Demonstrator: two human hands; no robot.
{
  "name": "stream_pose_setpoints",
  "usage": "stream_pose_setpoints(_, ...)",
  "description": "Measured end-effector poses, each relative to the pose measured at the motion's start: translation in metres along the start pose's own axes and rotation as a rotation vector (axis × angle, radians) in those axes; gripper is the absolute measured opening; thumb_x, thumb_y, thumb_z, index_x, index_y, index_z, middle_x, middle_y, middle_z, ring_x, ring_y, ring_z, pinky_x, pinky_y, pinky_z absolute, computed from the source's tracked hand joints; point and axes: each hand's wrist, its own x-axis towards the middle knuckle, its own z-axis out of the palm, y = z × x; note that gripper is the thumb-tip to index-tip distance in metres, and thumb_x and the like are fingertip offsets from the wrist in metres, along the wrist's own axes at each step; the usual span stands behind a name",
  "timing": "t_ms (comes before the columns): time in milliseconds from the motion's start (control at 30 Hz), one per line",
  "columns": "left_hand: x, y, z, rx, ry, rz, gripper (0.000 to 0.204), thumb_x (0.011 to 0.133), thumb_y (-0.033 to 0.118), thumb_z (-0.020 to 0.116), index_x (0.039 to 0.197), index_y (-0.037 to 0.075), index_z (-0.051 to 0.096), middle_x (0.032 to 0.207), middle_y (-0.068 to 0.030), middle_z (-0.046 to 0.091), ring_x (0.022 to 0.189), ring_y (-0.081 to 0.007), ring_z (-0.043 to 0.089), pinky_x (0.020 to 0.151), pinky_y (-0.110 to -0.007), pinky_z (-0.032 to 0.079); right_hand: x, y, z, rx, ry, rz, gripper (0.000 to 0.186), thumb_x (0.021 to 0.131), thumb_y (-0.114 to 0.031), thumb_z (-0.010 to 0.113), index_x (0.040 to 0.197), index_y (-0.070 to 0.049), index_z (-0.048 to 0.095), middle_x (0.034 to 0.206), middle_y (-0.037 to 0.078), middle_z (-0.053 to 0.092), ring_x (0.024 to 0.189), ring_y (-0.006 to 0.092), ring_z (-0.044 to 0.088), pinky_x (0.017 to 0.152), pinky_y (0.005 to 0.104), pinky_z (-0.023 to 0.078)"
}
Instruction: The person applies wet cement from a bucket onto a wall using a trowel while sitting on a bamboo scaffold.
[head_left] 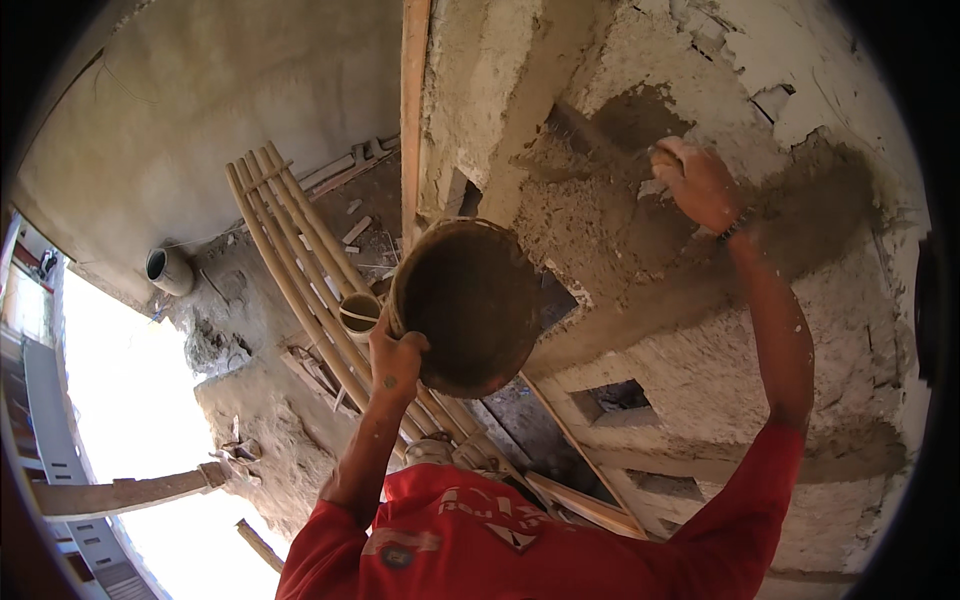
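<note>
The left hand (397,360) is closed on the near-left edge of a dark round bucket (513,315), thumb lapped over the rim, and holds it tilted so its shadowed mouth faces up toward the head camera. The bucket hangs in front of the body, just beside a rough wall (700,345), and what it contains is too dark to tell. Up and to the right, the right hand (700,188) is at the wall near a darker, rough patch of mortar (640,225), its fingers curled — motion blur hides whether they have hold of anything. A dark band (735,224) circles that wrist. Beyond the left hand, long bamboo poles (283,255) run side by side, with a smaller bucket (359,303) among them; a grey container (175,275) sits farther left — near another, smoother wall (220,120).
</note>
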Motion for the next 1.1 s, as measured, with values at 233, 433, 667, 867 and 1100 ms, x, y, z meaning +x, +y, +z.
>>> stream_pose_setpoints(233,0.001,-0.002,0.001,0.045,-0.022,-0.034,0.069,0.067,-0.008,0.052,0.136,0.001,0.054,0.108,-0.0069,0.065,0.088,-0.0169,0.062,0.074,-0.026,0.051,-0.016,-0.005,-0.059,0.055,0.170,0.076,0.043,0.086,-0.021,0.066,0.125,-0.004,0.062,0.114,0.021,0.067,0.104,0.0381,0.064,0.091,0.0408,0.050)
stream_pose_setpoints(433,0.005,0.008,0.026,0.108,-0.134,0.058,0.070,0.067,-0.007,0.051,0.136,-0.001,0.054,0.109,-0.0065,0.065,0.091,-0.0164,0.061,0.076,-0.025,0.050,-0.106,-0.055,0.027,-0.144,-0.174,-0.251,0.043,0.082,-0.018,0.066,0.123,-0.007,0.063,0.097,0.016,0.066,0.095,0.0305,0.065,0.085,0.0435,0.052)
stream_pose_setpoints(667,0.005,0.026,0.054,0.232,-0.208,0.068,0.060,0.068,-0.004,0.053,0.128,-0.004,0.057,0.099,-0.0051,0.064,0.083,-0.0127,0.056,0.072,-0.025,0.047,-0.142,-0.079,0.137,-0.366,-0.468,-0.200,0.039,0.085,-0.021,0.063,0.124,-0.016,0.064,0.087,0.014,0.068,0.088,0.0327,0.066,0.078,0.0448,0.054)
stream_pose_setpoints(867,0.005,0.022,0.066,0.198,-0.214,0.079,0.057,0.069,-0.005,0.052,0.126,-0.003,0.059,0.096,-0.0043,0.063,0.080,-0.0128,0.056,0.072,-0.025,0.047,-0.173,-0.072,0.189,0.293,-0.422,-0.114,0.043,0.082,-0.024,0.067,0.124,-0.013,0.063,0.092,0.017,0.069,0.088,0.0370,0.067,0.080,0.0461,0.055)
stream_pose_setpoints(1100,0.016,0.021,0.056,-0.025,-0.156,-0.020,0.049,0.070,-0.005,0.055,0.119,-0.003,0.061,0.091,-0.0048,0.064,0.072,-0.0143,0.058,0.065,-0.026,0.048,-0.153,-0.069,0.128,0.298,-0.336,-0.088,0.042,0.083,-0.026,0.066,0.123,-0.014,0.063,0.097,0.016,0.070,0.091,0.0374,0.067,0.080,0.0478,0.054)
